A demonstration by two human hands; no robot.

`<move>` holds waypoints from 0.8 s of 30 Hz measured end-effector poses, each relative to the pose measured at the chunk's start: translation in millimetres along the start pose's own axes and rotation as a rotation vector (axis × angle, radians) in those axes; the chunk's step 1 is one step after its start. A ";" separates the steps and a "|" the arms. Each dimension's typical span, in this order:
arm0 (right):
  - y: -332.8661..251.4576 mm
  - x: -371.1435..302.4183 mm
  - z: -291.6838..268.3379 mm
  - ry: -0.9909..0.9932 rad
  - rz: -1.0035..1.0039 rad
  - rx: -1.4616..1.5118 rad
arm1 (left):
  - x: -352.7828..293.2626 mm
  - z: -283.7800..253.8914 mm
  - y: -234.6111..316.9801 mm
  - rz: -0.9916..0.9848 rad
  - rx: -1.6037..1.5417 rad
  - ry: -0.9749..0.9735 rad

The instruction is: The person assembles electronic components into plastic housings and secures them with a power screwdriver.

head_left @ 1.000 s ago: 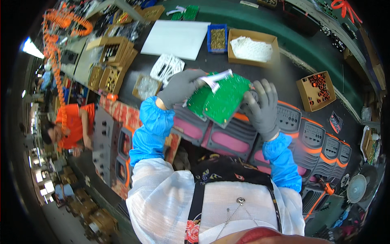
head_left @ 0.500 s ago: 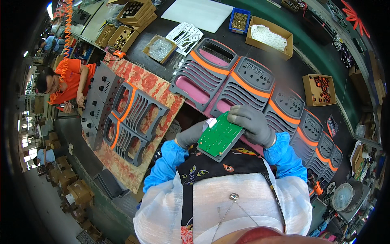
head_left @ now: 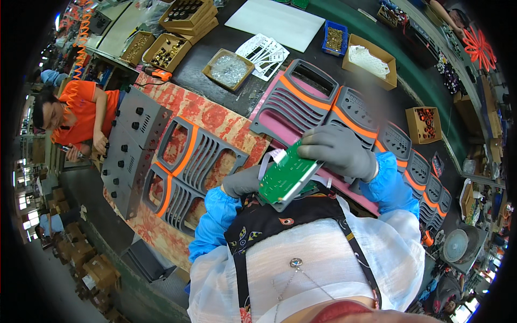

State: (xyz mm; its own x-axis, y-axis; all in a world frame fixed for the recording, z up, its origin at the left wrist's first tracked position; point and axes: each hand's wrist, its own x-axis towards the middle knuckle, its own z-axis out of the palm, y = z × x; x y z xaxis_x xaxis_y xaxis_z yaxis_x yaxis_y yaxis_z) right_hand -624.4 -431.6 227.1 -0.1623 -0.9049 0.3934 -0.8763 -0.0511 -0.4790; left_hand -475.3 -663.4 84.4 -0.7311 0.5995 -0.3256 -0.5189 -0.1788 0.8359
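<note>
A green circuit board (head_left: 286,175) on a grey panel is held tilted in front of my apron. A white ribbon cable (head_left: 278,156) sticks out at its upper left. My right hand (head_left: 336,151), in a grey glove, grips the board's upper right edge. My left hand (head_left: 243,182), gloved too, supports it from the left, its fingers partly hidden behind the board. Just beyond my hands stands a grey frame with an orange stripe (head_left: 301,94) on a pink sheet. More such panels with display windows (head_left: 353,110) run off to the right.
Left, grey-orange frames (head_left: 188,172) lie on a red-patterned board (head_left: 199,107) beside grey knobbed panels (head_left: 134,145). A person in orange (head_left: 91,110) works there. Behind are a box of clear bags (head_left: 227,70), white cut sheets (head_left: 264,54), a blue bin (head_left: 334,39) and cardboard boxes (head_left: 425,125).
The circuit board has tipped so that its lower edge shows more, and the ribbon cable stands out further. My view has shifted, moving the bench things across the picture.
</note>
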 end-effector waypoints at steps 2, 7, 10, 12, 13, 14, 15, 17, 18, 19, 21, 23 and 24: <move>-3.7 17.0 -1.1 0.000 -0.036 -0.097 | -5.1 6.7 30.9 0.097 0.206 0.053; 5.9 30.8 -3.1 0.152 0.092 0.403 | -20.0 -12.5 39.7 0.104 -0.008 0.058; -8.2 19.9 -6.4 0.551 0.508 0.910 | -1.7 -14.1 46.8 0.286 -0.048 -0.113; 2.6 15.5 -16.0 0.452 0.526 0.686 | -0.4 -10.7 55.0 0.288 0.075 -0.077; 3.8 17.9 -18.9 0.499 0.458 0.544 | 0.5 -6.3 60.6 0.268 0.103 -0.046; 6.1 20.0 -22.3 0.545 0.388 0.400 | 2.4 -2.4 62.9 0.248 0.134 -0.019; 14.4 15.0 -31.4 0.608 0.449 0.465 | 4.3 -0.7 55.7 0.262 0.086 0.027; 34.2 2.0 -43.8 0.716 0.541 0.416 | -2.6 6.6 64.1 0.204 -0.065 0.131; 46.3 1.5 -49.8 0.730 0.558 0.398 | -9.4 12.9 68.0 0.163 -0.160 0.202; 55.0 4.3 -52.4 0.741 0.699 0.409 | -12.1 14.6 59.9 0.160 -0.151 0.187; 94.8 -20.1 -46.5 0.738 0.746 0.465 | -10.8 13.6 38.2 0.202 -0.376 0.333; 138.5 -54.7 -37.8 0.598 0.769 0.265 | -9.5 18.4 38.3 0.192 -0.387 0.351; 157.4 -68.4 -31.4 0.469 0.743 0.002 | -7.8 21.7 38.0 0.184 -0.405 0.390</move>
State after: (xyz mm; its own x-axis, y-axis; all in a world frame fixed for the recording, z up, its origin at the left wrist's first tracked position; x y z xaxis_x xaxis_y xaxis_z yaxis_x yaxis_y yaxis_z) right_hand -765.5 -364.5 149.5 -0.8604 -0.4376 0.2613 -0.4694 0.4808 -0.7406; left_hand -479.7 -657.9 128.3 -0.8941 0.2130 -0.3940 -0.4400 -0.5825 0.6834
